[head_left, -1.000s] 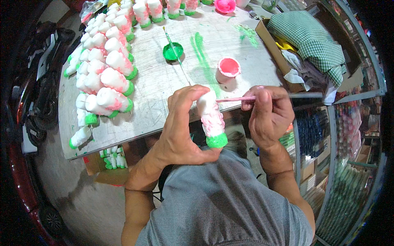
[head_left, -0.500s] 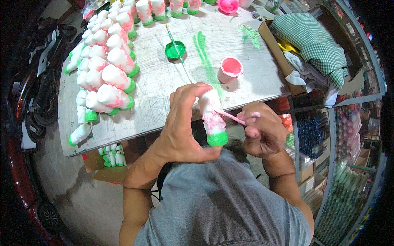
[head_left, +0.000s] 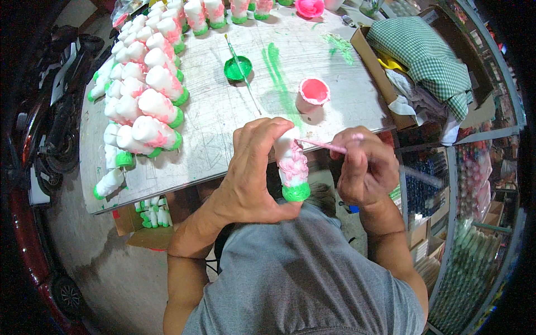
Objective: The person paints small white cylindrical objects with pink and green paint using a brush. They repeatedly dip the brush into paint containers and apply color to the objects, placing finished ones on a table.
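Observation:
My left hand [head_left: 245, 176] grips a white candle [head_left: 293, 168] by its two ends, thumb at the green base and fingers at the top. Raised flowers on the candle's side are coloured pink. In my right hand [head_left: 367, 170] is a thin pink paintbrush [head_left: 325, 146], its tip at the upper part of the candle. Beyond the hands, on the table, stands a cup of pink paint [head_left: 313, 96] with a smeared rim. A shallow green paint dish [head_left: 238, 68] lies farther off, with a second paintbrush [head_left: 252, 94] resting across it.
Several painted candles [head_left: 153, 101] crowd the left and far side of the worktable [head_left: 212, 148]. A cardboard box [head_left: 385, 92] with a checked cloth [head_left: 421, 56] stands at the right. Below the table's left edge, an open box [head_left: 146, 239] holds more candles. Shelves [head_left: 474, 257] line the right side.
The paintbrush tip has moved up from the candle's middle towards its top, and my right hand has shifted slightly right. The candle has turned a little in my left hand.

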A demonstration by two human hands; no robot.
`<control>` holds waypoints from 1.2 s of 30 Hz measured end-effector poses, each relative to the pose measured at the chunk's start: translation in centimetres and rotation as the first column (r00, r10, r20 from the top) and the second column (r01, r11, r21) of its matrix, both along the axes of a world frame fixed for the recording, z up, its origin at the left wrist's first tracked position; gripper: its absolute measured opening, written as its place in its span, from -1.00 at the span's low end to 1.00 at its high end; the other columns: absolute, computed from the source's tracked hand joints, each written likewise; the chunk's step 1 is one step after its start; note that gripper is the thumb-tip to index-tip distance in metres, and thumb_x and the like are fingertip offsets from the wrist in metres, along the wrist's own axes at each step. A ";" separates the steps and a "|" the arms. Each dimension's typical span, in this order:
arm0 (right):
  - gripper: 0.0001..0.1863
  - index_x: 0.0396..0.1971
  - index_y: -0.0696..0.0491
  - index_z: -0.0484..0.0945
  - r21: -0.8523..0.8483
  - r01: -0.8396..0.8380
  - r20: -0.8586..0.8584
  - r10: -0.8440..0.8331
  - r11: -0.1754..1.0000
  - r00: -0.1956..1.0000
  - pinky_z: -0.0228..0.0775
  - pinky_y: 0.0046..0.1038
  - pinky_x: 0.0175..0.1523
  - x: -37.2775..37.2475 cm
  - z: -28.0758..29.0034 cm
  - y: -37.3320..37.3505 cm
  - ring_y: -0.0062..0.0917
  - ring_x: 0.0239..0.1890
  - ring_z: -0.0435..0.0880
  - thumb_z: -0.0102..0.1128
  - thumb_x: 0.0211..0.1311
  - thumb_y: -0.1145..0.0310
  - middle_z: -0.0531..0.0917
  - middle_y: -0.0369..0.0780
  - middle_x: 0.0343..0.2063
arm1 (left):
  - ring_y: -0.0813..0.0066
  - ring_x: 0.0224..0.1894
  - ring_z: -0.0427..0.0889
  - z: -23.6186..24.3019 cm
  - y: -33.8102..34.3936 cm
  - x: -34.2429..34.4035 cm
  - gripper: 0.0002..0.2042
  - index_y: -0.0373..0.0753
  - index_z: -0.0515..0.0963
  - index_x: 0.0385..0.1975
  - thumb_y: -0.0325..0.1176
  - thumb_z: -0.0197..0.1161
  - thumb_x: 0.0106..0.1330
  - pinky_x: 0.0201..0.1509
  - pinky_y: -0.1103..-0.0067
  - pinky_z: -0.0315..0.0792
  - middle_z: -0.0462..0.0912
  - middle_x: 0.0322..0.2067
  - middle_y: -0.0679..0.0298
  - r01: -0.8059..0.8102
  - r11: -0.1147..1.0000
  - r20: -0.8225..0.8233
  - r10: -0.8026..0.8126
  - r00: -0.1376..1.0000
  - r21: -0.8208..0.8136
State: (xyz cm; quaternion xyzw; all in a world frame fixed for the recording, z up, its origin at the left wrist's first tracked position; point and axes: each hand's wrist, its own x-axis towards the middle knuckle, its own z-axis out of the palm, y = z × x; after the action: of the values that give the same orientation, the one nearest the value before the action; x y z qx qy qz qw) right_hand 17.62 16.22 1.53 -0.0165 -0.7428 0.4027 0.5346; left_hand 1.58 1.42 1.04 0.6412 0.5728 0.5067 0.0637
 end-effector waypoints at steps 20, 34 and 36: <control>-0.84 -0.30 0.15 0.56 0.253 -0.110 0.263 0.042 0.961 0.964 0.61 -0.31 -0.24 2.0 1.4 -0.8 -0.26 -0.33 0.73 0.40 0.24 0.46 0.71 -0.12 -0.36 | -0.07 0.19 0.42 0.1 0.0 0.0 0.08 -0.33 0.21 0.34 -0.32 0.57 -0.41 0.27 0.18 0.23 0.44 0.16 -0.04 -0.021 0.999 0.017 0.021 1.000 -0.025; -0.89 -0.28 0.18 0.51 -0.304 0.094 0.133 -0.055 0.948 0.990 0.43 -0.60 -0.42 -0.1 -0.1 -1.9 -0.66 -0.55 0.56 0.17 0.47 0.47 0.68 -0.15 -0.47 | 0.01 0.22 0.41 0.8 0.0 0.4 0.04 -0.30 0.23 0.32 -0.26 0.63 -0.31 0.35 0.21 0.26 0.46 0.18 0.02 -0.064 0.996 -0.089 0.058 0.994 -0.058; -0.90 -0.25 0.17 0.48 -0.200 0.139 0.158 -0.108 0.970 0.982 0.41 -0.59 -0.40 -0.1 -0.1 -2.0 -0.65 -0.54 0.52 0.14 0.50 0.45 0.66 -0.14 -0.46 | 0.00 0.21 0.42 0.5 0.0 0.3 0.05 -0.30 0.23 0.32 -0.25 0.64 -0.32 0.35 0.20 0.26 0.47 0.17 0.03 -0.053 0.997 -0.063 0.050 0.997 -0.047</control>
State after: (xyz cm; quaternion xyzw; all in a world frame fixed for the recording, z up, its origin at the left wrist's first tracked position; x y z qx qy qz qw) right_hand 17.54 14.22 1.41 -0.1487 -0.7306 0.4425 0.4982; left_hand 1.88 1.42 1.58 0.6398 0.6031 0.4739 0.0485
